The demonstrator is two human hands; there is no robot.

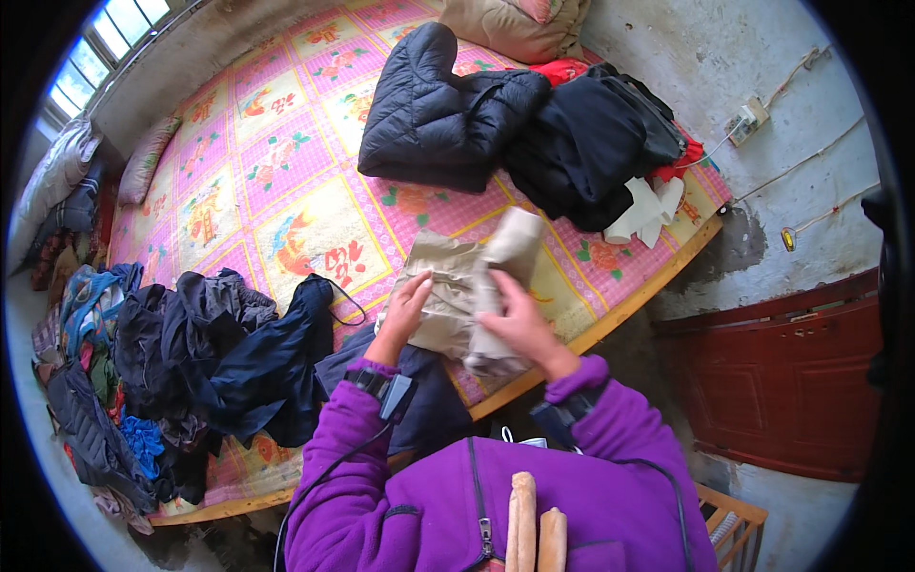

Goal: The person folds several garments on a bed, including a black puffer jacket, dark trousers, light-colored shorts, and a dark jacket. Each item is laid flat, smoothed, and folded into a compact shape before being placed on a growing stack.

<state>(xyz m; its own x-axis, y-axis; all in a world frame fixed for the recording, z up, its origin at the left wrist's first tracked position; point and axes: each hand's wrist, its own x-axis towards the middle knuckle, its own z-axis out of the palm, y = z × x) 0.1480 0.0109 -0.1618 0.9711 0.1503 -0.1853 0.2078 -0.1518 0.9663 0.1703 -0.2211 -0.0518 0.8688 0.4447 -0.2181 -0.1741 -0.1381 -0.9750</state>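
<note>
A beige cloth garment (447, 307) lies partly folded on the patterned bed near its front edge. My left hand (409, 304) rests flat on its left part, fingers a little apart. My right hand (518, 318) is at the blurred, doubled-over right part, thumb and fingers around the cloth. Dark blue cloth (429, 400) hangs over the bed edge below my left hand. Beyond the garment lie a folded black quilted jacket (450, 114) and a stack of dark clothes (586, 143).
A heap of mixed clothes (207, 343) covers the left front of the bed. White cloth (643, 207) lies by the dark stack. The wooden bed edge (607, 329) runs before me; a red wooden cabinet (779, 379) and a slatted wooden stool (736, 515) stand to the right.
</note>
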